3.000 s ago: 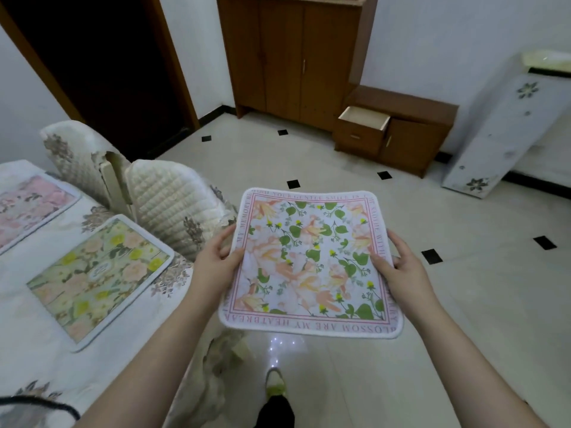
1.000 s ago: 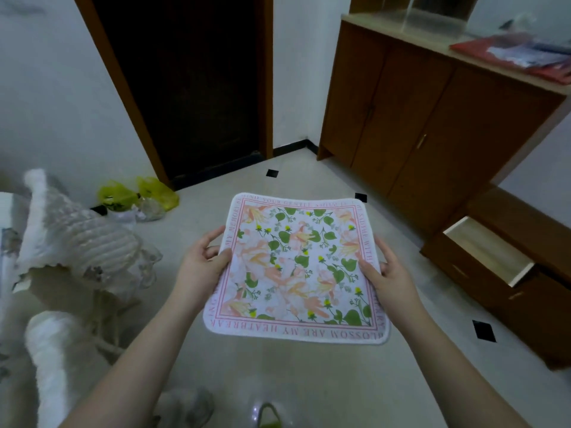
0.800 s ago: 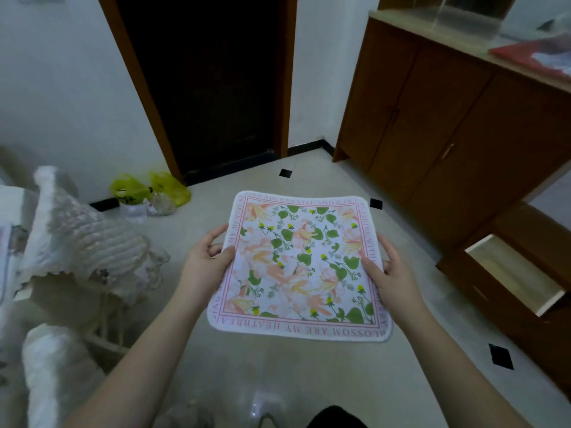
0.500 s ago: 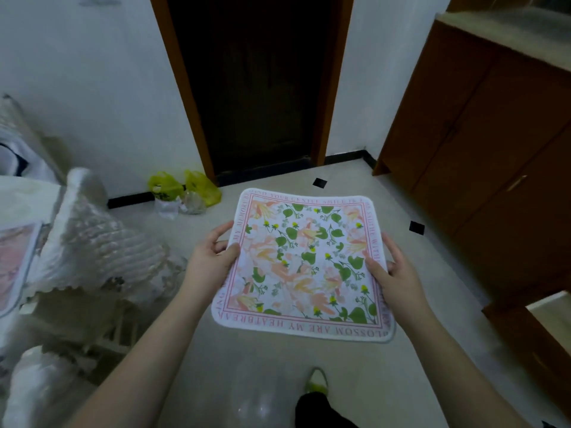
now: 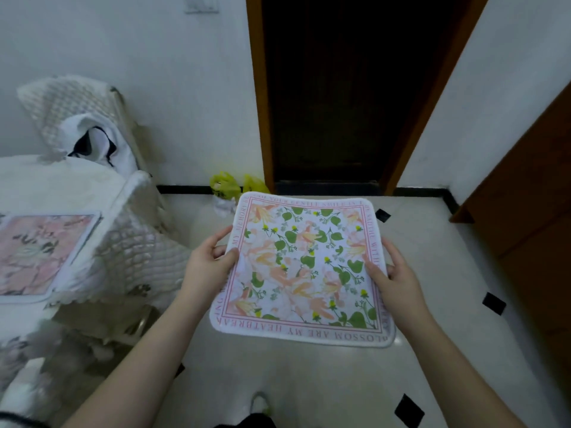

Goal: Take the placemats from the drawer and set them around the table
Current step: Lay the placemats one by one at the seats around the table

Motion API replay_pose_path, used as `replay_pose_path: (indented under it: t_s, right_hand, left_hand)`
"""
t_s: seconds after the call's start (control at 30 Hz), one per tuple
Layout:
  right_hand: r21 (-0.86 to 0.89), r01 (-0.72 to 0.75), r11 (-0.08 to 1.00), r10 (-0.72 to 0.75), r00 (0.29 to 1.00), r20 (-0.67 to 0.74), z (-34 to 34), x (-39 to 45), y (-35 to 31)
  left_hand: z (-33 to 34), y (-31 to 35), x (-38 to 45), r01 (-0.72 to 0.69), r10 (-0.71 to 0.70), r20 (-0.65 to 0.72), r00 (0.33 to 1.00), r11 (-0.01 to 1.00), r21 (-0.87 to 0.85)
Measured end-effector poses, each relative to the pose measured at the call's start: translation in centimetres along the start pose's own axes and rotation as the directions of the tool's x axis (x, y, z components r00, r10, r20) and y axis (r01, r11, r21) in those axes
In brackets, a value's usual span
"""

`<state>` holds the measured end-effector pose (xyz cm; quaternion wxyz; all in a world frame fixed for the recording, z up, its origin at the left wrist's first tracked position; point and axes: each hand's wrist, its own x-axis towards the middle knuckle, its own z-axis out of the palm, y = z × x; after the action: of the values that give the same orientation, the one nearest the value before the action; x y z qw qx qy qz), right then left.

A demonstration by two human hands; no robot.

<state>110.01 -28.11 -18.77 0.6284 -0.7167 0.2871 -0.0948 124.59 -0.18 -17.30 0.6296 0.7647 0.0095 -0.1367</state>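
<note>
I hold a square floral placemat [image 5: 304, 268] flat in front of me, above the floor. It has a white ground, peach flowers, green leaves and a pink lettered border. My left hand [image 5: 206, 264] grips its left edge, thumb on top. My right hand [image 5: 396, 278] grips its right edge the same way. A pink floral placemat [image 5: 37, 253] lies on the white-clothed table [image 5: 55, 186] at the left. The drawer is out of view.
A chair with a quilted white cover [image 5: 136, 251] stands between me and the table, and another covered chair [image 5: 77, 118] is at the far side. A dark doorway [image 5: 343, 94] is ahead, yellow bags [image 5: 231, 186] beside it. A wooden cabinet [image 5: 531, 211] lines the right.
My view has swung left, away from the cabinet and open drawer, toward the doorway and table. The placemat stays held in both hands in the same grip.
</note>
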Motion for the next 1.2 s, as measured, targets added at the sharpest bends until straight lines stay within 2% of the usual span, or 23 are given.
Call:
replay_pose_path:
  t_s: [0.27, 0.63, 0.8, 1.07, 1.2]
  right_hand:
    - [-0.040, 0.022, 0.999, -0.017, 0.992, 0.128, 7.5, 11.4, -3.7]
    - [-0.045, 0.087, 0.995, -0.075, 0.970, 0.232, 18.8, 24.1, -10.0]
    - [-0.045, 0.086, 0.995, -0.070, 0.955, 0.289, 22.1, 29.2, -11.8]
    - [-0.032, 0.071, 0.997, -0.054, 0.923, 0.381, 27.5, 40.6, -13.6]
    - [-0.038, 0.077, 0.996, -0.053, 0.897, 0.438, 30.1, 47.6, -15.0]
  left_hand:
    - [-3.9, 0.1, 9.3, 0.016, -0.025, -0.094, 0.995, 0.996, -0.093]
    - [-10.8, 2.5, 23.5, 0.011, -0.020, -0.207, 0.978, 0.999, -0.047]
    - [-12.2, 2.7, 28.1, 0.039, -0.059, -0.202, 0.978, 0.994, -0.105]
    - [-12.6, 4.5, 37.2, 0.033, -0.074, -0.306, 0.949, 0.990, -0.136]
    - [-12.7, 5.1, 42.5, 0.092, -0.133, -0.347, 0.928, 0.987, -0.133]
